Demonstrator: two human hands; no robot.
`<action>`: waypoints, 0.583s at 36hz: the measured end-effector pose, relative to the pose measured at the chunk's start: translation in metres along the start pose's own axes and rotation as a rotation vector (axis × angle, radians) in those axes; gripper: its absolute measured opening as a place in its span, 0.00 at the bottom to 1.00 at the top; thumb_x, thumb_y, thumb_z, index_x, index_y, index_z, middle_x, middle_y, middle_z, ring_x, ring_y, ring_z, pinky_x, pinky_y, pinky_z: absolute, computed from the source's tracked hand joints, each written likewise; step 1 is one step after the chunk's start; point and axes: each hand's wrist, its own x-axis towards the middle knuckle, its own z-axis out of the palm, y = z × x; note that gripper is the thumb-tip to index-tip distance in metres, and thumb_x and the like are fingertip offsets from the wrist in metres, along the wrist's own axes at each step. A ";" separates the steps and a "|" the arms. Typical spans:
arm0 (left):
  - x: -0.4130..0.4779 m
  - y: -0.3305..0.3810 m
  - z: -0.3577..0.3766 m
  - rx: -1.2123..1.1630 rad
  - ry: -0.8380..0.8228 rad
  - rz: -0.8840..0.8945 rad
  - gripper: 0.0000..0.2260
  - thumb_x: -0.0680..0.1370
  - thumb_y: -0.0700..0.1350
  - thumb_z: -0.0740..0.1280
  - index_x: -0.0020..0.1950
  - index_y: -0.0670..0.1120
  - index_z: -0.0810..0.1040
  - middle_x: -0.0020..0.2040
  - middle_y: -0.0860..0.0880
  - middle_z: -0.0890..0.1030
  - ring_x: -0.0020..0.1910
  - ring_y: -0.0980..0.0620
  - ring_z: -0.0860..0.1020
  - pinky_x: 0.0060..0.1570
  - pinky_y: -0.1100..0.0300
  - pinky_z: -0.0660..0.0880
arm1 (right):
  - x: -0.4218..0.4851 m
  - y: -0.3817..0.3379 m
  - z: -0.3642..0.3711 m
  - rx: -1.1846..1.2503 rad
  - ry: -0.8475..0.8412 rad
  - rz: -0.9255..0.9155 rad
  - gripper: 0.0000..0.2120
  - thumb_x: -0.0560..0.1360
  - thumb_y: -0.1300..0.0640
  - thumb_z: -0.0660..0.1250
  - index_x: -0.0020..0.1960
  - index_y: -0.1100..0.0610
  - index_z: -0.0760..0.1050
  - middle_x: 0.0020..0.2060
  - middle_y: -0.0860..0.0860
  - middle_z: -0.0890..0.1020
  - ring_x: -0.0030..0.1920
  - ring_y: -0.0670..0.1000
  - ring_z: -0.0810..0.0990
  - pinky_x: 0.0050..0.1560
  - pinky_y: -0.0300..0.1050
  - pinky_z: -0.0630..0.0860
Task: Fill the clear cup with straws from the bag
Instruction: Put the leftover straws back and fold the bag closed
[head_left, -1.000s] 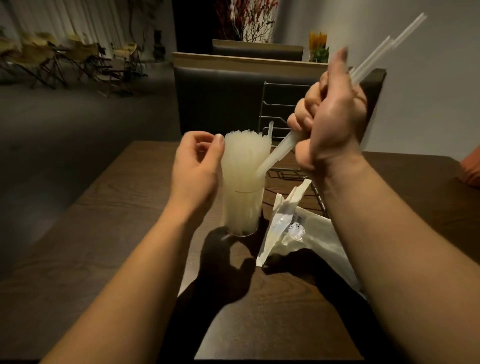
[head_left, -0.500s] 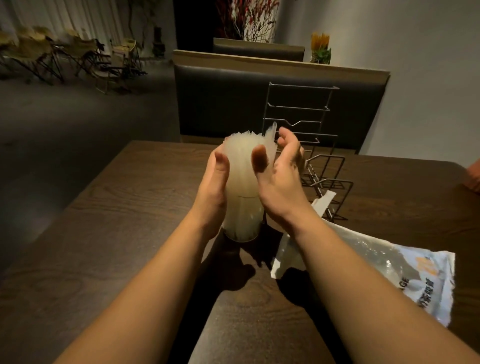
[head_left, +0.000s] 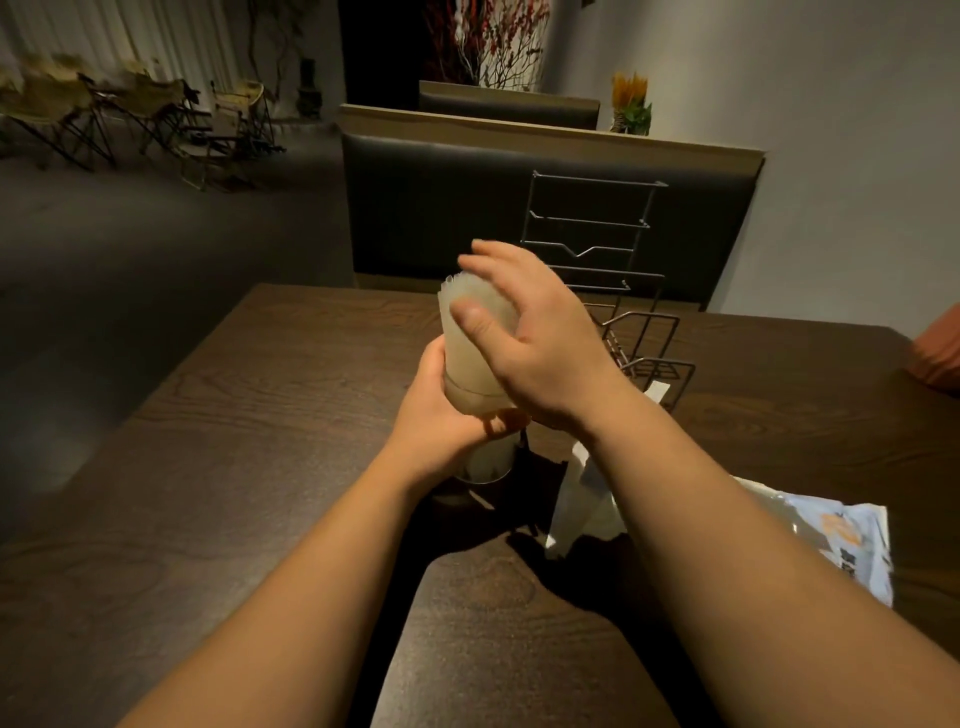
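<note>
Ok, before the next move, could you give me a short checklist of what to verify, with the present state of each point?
1. Left hand grips the clear cup round its middle: ok.
2. Straws stand upright as one bundle in the cup: ok.
3. Right hand is free of loose straws, with its fingers open against the straw tops: ok.
4. Room in the cup for more straws: not ok, it looks packed.
5. Cup base flat on the table: cannot tell, shadow hides it.
6. Straws left in the bag: cannot tell.
</note>
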 end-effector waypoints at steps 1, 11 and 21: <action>0.000 -0.001 0.001 -0.006 0.010 -0.012 0.45 0.62 0.49 0.84 0.74 0.52 0.66 0.65 0.50 0.80 0.63 0.52 0.81 0.60 0.46 0.80 | 0.000 0.001 0.000 0.008 0.085 -0.019 0.25 0.76 0.45 0.63 0.68 0.58 0.72 0.69 0.55 0.72 0.71 0.51 0.67 0.71 0.48 0.63; -0.006 -0.007 -0.006 -0.051 0.016 -0.001 0.39 0.62 0.45 0.82 0.70 0.42 0.72 0.62 0.46 0.83 0.61 0.54 0.82 0.55 0.62 0.79 | -0.042 -0.004 0.025 0.415 0.285 0.360 0.52 0.60 0.39 0.78 0.75 0.49 0.55 0.72 0.49 0.65 0.72 0.46 0.65 0.70 0.51 0.68; -0.011 0.000 -0.004 0.039 -0.021 0.101 0.41 0.67 0.39 0.82 0.76 0.48 0.66 0.67 0.51 0.79 0.66 0.58 0.78 0.62 0.63 0.76 | -0.015 -0.013 0.028 0.608 0.143 0.593 0.47 0.61 0.51 0.82 0.72 0.51 0.60 0.61 0.48 0.72 0.61 0.50 0.73 0.60 0.48 0.74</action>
